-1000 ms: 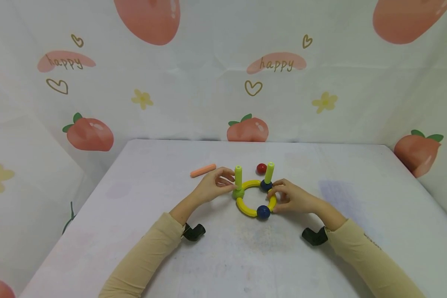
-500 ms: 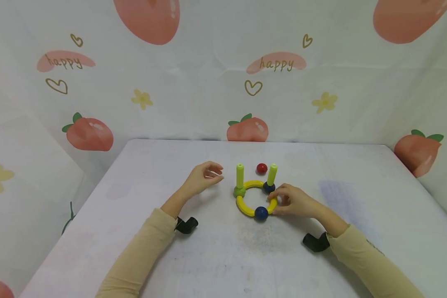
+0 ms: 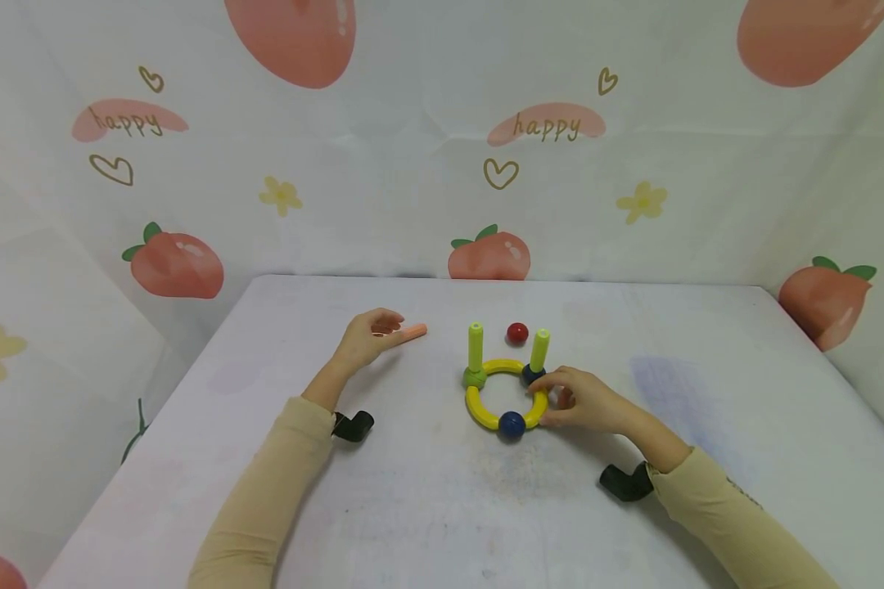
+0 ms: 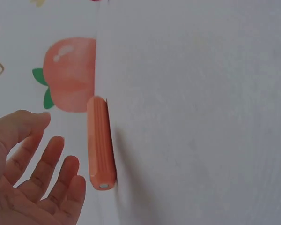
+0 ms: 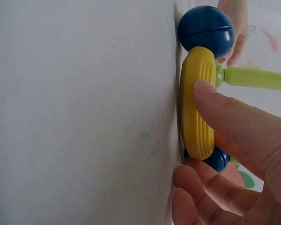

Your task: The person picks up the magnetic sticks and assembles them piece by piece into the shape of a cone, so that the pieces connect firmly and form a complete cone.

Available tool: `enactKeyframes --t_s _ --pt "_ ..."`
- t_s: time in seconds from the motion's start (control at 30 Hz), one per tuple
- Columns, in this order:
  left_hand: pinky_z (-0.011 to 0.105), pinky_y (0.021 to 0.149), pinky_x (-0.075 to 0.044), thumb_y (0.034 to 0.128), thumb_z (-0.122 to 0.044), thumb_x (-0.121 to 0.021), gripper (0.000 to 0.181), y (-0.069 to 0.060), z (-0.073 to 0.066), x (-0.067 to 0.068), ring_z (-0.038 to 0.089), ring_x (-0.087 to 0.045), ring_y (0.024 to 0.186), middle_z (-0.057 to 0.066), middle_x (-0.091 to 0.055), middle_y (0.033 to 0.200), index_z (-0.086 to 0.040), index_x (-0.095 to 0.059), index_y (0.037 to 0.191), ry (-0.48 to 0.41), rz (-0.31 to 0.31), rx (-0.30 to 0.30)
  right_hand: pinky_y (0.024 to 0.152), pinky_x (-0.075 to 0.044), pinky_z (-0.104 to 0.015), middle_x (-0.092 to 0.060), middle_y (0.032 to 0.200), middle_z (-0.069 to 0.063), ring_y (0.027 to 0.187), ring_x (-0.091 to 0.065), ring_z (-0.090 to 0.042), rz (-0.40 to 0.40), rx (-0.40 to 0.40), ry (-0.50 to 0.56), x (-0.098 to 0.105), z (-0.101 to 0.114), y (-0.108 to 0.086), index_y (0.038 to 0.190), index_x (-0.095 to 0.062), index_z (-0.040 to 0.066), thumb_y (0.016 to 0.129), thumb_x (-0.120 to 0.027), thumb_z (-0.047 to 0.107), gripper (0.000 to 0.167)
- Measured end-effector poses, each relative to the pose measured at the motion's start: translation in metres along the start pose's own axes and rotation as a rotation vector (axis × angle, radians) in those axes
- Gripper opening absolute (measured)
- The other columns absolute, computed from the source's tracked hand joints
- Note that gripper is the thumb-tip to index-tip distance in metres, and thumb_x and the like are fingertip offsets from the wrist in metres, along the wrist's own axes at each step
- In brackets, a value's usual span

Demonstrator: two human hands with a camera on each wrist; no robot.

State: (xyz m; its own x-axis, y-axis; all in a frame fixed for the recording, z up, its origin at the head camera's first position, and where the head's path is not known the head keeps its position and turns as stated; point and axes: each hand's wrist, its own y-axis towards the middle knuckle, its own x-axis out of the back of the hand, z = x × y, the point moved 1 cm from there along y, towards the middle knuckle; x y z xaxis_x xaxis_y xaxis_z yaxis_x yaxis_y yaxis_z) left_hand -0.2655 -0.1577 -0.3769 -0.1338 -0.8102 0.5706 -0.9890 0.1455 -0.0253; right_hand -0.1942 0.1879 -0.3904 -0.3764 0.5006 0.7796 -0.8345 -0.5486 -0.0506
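Note:
My left hand [image 3: 364, 339] is at an orange rod [image 3: 415, 332] lying on the table, covering part of it in the head view. In the left wrist view its fingers are spread and gently bent, beside the rod but apart from it. My right hand [image 3: 585, 399] pinches a yellow curved rod [image 5: 196, 108] on the right side of a ring, thumb on top. Curved yellow rods [image 3: 479, 411], a front blue ball [image 3: 511, 424], a rear blue ball [image 3: 534, 374] and a green ball [image 3: 475, 378] form the ring. Light green rods [image 3: 475, 343] stand upright on the green and rear blue balls.
A red ball [image 3: 517, 333] lies behind the ring on the white table [image 3: 412, 507]. Black angled pieces stick out at the left wrist [image 3: 355, 426] and right wrist [image 3: 628, 483]. A peach-printed cloth [image 3: 383, 147] hangs behind the table.
My left hand has left the green ball and upright rod and moved left to the orange rod. The ring has turned slightly under my right hand, its front blue ball shifting left.

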Motion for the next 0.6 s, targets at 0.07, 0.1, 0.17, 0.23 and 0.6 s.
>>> enactKeyframes --t_s 0.07,0.1,0.17,0.23,0.6 --pt "0.044 0.099 -0.042 0.0856 -0.027 -0.066 0.043 0.0005 0.0018 0.0017 0.031 -0.052 0.117 0.015 -0.058 0.124 -0.005 -0.058 0.121 0.014 0.002 0.002 0.064 -0.045 -0.018 -0.057 0.096 -0.007 0.074 -0.051 -0.011 -0.002 0.005 -0.002 -0.0002 0.0000 -0.0003 0.112 -0.064 0.008 0.077 -0.076 0.021 0.040" --pt "0.045 0.099 -0.042 0.0865 -0.025 -0.065 0.042 0.0008 0.0025 0.0022 0.032 -0.051 0.117 0.017 -0.058 0.124 -0.004 -0.057 0.122 0.018 0.006 0.001 0.064 -0.045 -0.018 -0.057 0.096 -0.007 0.073 -0.051 -0.011 -0.002 0.006 -0.002 -0.0002 -0.0001 -0.0004 0.112 -0.064 0.008 0.077 -0.076 0.022 0.039" --pt "0.046 0.100 -0.041 0.0883 -0.021 -0.063 0.040 0.0021 0.0048 0.0026 0.034 -0.051 0.117 0.019 -0.057 0.124 -0.002 -0.056 0.123 0.030 0.013 -0.001 0.064 -0.045 -0.018 -0.057 0.097 -0.007 0.073 -0.051 -0.010 -0.001 0.011 -0.002 -0.0002 -0.0002 -0.0007 0.112 -0.064 0.008 0.077 -0.076 0.021 0.039" --pt "0.046 0.100 -0.041 0.0891 -0.020 -0.061 0.039 0.0037 0.0070 0.0025 0.034 -0.050 0.118 0.019 -0.057 0.125 -0.003 -0.056 0.123 0.035 0.021 0.017 0.064 -0.045 -0.018 -0.057 0.097 -0.007 0.073 -0.051 -0.010 0.001 0.015 0.000 -0.0002 -0.0003 -0.0005 0.112 -0.064 0.008 0.077 -0.076 0.022 0.039" --pt "0.034 0.084 -0.051 0.0875 -0.007 -0.060 0.035 0.0081 0.0104 0.0034 0.034 -0.056 0.113 0.021 -0.059 0.122 -0.001 -0.057 0.122 0.052 0.070 0.071 0.065 -0.045 -0.018 -0.056 0.095 -0.007 0.074 -0.052 -0.011 0.007 0.024 0.001 0.0002 -0.0004 -0.0007 0.112 -0.064 0.008 0.077 -0.075 0.021 0.039"
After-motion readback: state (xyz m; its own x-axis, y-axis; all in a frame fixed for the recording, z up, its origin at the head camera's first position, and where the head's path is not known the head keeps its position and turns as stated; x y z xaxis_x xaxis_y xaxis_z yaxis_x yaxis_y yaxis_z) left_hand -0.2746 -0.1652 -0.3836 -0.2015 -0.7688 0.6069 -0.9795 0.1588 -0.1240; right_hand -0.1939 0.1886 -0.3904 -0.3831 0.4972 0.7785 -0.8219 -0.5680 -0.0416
